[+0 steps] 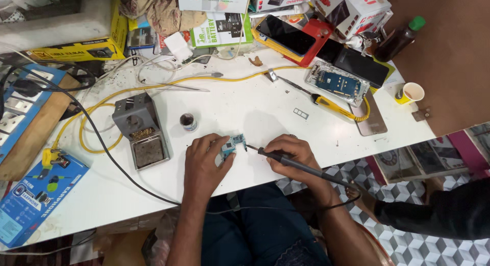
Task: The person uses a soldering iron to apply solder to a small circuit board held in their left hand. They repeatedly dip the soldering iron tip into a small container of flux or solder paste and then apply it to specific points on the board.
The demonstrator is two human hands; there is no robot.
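I am looking down on a white worktable (265, 118) and counting one small blue circuit board (233, 143) lying at its near edge, between my two hands. My left hand (204, 161) is resting flat beside the board, with thumb and forefinger pinching its left end. My right hand (291, 154) is closing around one black soldering iron (296, 164), gripping it like a pen, with the tip touching the board's right edge.

I am counting one grey soldering stand (140, 128) to the left; its upper pocket is holding brass-coloured wool and its lower tray a dirty sponge. Just beside it, one small round jar (188, 121) is standing open with something dark inside. One yellow-handled screwdriver (326, 102) and one opened phone (339, 83) showing a blue board are lying further back on the right.

At the back edge I am seeing three phones lying flat, one in a red case (291, 37). Packages are crowding that edge: a flat green-and-white box (222, 29), a long yellow-and-black box (81, 46), and white boxes with red print (354, 11). One blue carton (35, 197) is lying at the near left corner. A brown bottle with a green cap (400, 39) is lying at the right, and one paper cup (412, 92) is standing near it; I cannot tell its contents.
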